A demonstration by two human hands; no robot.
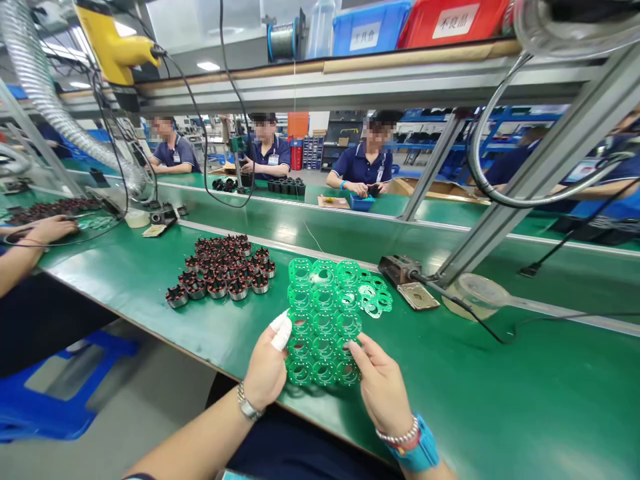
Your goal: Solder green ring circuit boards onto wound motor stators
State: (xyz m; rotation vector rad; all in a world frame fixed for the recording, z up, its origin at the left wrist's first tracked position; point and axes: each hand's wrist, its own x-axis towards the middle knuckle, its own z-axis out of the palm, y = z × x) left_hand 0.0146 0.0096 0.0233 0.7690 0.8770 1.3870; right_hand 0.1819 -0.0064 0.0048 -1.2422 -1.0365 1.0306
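The person's left hand (270,367), with white coverings on its fingertips (282,332), pinches the left edge of a green rectangular circuit-board panel (325,311) made of joined rings, while the right hand (384,385) grips its lower right edge between thumb and fingers. The panel is held tilted above the near part of a glossy green workbench (500,400), in front of the person. Loose green flat rings (384,301) lie just beyond its right side, and a cluster of silver-rimmed round motor parts with black and copper-coloured tops (217,288) stands to its left.
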